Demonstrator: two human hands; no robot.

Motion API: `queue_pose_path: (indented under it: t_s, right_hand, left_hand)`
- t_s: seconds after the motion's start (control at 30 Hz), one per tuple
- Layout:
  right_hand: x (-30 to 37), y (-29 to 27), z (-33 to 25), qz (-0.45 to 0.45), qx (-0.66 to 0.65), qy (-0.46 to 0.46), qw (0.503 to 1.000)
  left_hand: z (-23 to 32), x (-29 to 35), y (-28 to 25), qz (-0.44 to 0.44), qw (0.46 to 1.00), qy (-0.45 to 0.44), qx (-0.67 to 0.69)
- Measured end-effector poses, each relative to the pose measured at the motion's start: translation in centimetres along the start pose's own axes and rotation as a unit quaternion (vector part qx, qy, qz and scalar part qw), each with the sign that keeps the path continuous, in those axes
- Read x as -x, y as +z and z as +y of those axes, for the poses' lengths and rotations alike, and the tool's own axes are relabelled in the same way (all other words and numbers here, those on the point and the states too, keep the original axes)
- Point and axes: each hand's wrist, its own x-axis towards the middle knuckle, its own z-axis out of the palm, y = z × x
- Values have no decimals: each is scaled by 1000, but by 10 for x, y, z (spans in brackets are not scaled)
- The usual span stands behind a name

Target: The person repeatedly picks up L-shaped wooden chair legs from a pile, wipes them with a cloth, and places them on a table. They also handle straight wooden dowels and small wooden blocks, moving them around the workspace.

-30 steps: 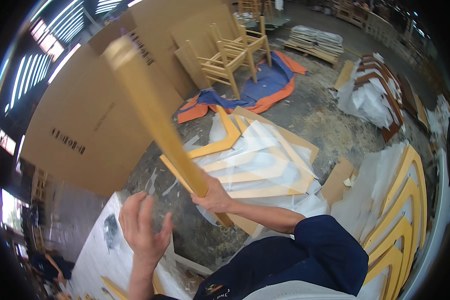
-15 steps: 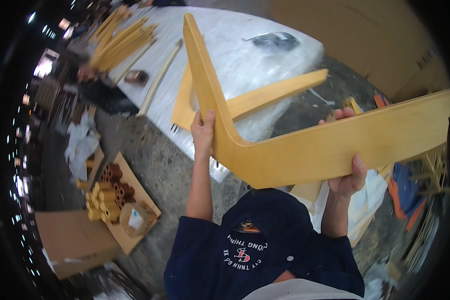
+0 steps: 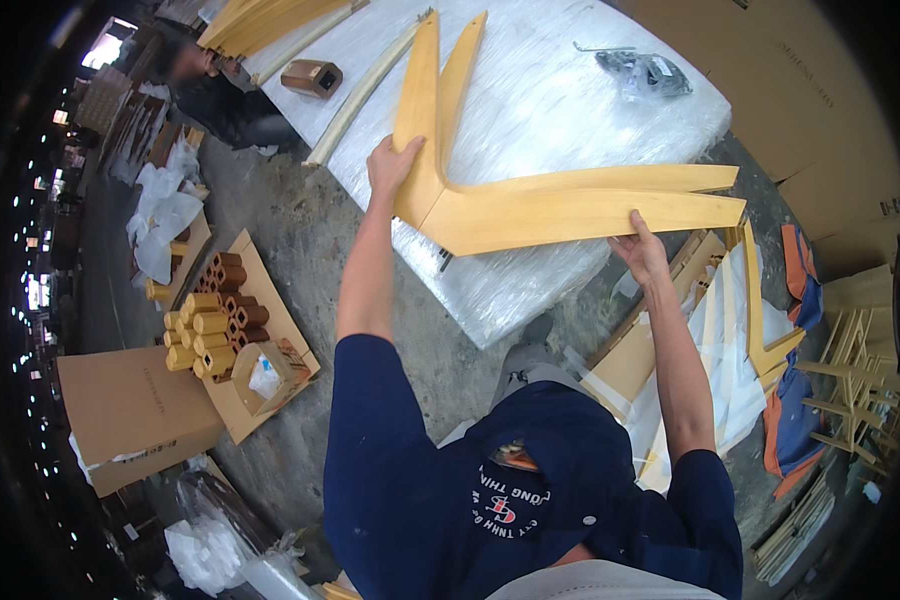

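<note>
My left hand point(image 3: 394, 165) grips the upright arm of an angled, light yellow wooden frame piece point(image 3: 540, 215), close to its bend. Farther along its longer arm, my right hand point(image 3: 642, 248) holds the lower edge near the right end, thumb on the face. Behind it lies a second wooden piece of like shape point(image 3: 610, 180), nearly lined up with it. Both are over the plastic-wrapped table point(image 3: 530, 110); whether the held piece rests on the table or on the other piece, I cannot tell. Dark pins point(image 3: 445, 261) show below the bend.
On the table are a brown wooden block point(image 3: 311, 78), a pale curved strip point(image 3: 365, 90) and a bag of dark hardware point(image 3: 650, 75). Cardboard with stacked wooden blocks point(image 3: 205, 330) lies at left. A person point(image 3: 225, 100) sits beyond. Wrapped wooden parts point(image 3: 715, 330) lie at right.
The wooden piece has moved down and away from me onto or just above the table, beside the second one. My arms are more stretched out, and the view has shifted.
</note>
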Motion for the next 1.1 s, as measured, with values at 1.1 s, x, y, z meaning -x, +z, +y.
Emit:
queue_pose_path:
  t_s: [1.1]
  right_hand:
    - [150, -332, 141, 257, 396, -45, 881]
  left_hand:
    - [25, 57, 101, 122, 926, 233, -270]
